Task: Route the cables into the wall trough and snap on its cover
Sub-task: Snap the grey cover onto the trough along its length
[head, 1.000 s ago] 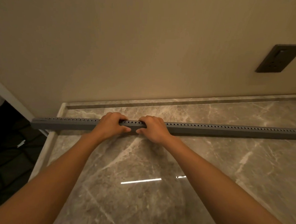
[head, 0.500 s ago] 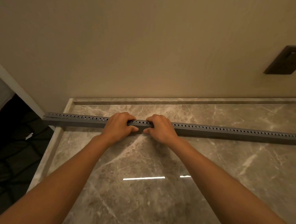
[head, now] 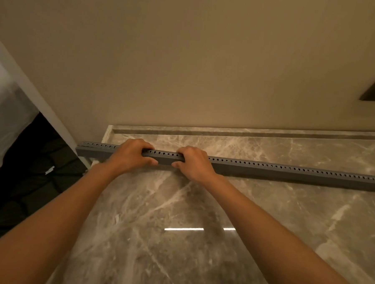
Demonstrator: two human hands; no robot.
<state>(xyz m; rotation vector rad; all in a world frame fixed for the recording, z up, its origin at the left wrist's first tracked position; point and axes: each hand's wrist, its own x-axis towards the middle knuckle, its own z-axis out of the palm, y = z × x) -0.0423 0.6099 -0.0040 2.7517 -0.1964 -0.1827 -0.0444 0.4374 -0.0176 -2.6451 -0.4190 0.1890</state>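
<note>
From the head camera, the left hand (head: 132,156) and right hand (head: 193,164) both gripped a long grey trough (head: 267,170) lying on the marble floor (head: 176,250), near the wall (head: 186,65). No cables showed. Probably positioning; next, pressing it against the wall.

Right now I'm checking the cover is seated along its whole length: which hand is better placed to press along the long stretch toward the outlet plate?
Probably the right hand. It grips the gray trough on the side where the long stretch runs; the left hand sits near the trough's short end.
</note>
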